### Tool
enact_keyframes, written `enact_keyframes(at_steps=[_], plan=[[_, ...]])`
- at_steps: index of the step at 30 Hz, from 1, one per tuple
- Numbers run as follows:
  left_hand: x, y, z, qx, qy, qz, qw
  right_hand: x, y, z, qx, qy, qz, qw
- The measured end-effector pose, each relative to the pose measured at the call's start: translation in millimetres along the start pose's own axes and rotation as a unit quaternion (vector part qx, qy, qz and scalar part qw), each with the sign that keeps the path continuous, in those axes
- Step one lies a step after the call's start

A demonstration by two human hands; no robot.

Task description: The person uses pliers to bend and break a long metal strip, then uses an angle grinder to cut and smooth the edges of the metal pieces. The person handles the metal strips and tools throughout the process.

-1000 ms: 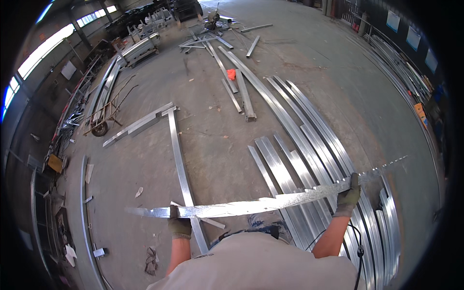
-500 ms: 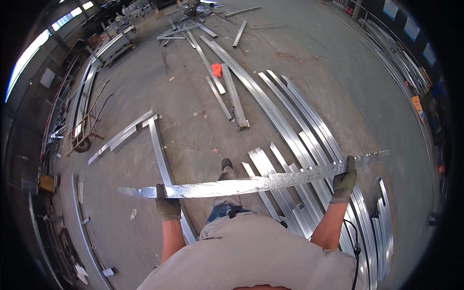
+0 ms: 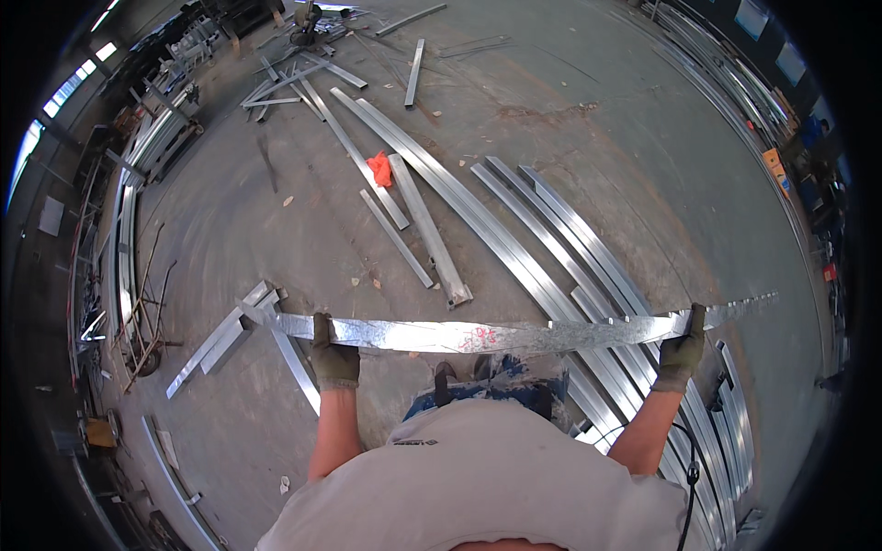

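Observation:
A long galvanized steel strip point(image 3: 432, 336) spans the view in front of my body at about waist height. Its face is shiny, carries red handwritten marks near the middle, and small notches line its upper edge towards the right. My left hand point(image 3: 335, 356), in a dark olive work glove, is closed round the strip near its left end. Farther right, my gloved right hand point(image 3: 680, 354) grips it short of the right end, which tapers away past the hand. The fingers are partly hidden behind the metal.
Long steel channels point(image 3: 496, 230) lie side by side on the floor ahead and right. A beam point(image 3: 427, 234) rests beside an orange-red cloth point(image 3: 379, 170). Short profiles point(image 3: 220, 340) lie left, near a wheeled cart point(image 3: 142, 340). A black cable point(image 3: 692, 473) hangs by my right arm.
I have stepped forward; the floor pieces sit closer and lower in view. Both hands still hold the strip, which has shifted slightly right in view, and its red marks now show.

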State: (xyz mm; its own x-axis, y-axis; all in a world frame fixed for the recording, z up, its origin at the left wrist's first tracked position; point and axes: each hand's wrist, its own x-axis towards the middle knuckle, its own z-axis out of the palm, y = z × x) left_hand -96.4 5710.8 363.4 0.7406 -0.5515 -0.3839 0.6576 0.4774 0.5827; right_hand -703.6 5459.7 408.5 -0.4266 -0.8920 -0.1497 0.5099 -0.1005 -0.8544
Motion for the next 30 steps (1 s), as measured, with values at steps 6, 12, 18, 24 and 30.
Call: enact_keyframes(at_steps=[6,12,18,24,30], plan=[[91.4,-33.0,107.8,0.046,-0.004,-0.013,0.999,102.4,51.9,4.4,0.04,0.004,0.018,0.999],[189.4,-106.6,192.2,0.074,0.005,0.008,0.997,212.9,125.0,61.0,-0.011,0.097,0.029,0.995],[256.2,-144.7,314.5,0.122,0.032,-0.001,0.992,330.1,152.3,133.3,-0.077,0.085,-0.009,0.993],[330.0,-160.8,427.3,0.075,-0.012,0.014,0.997,432.6,136.2,232.2,0.17,0.076,0.145,0.972],[398.5,-184.2,500.5,0.062,-0.051,0.031,0.996,500.1,133.7,296.9,0.186,0.042,0.097,0.977]])
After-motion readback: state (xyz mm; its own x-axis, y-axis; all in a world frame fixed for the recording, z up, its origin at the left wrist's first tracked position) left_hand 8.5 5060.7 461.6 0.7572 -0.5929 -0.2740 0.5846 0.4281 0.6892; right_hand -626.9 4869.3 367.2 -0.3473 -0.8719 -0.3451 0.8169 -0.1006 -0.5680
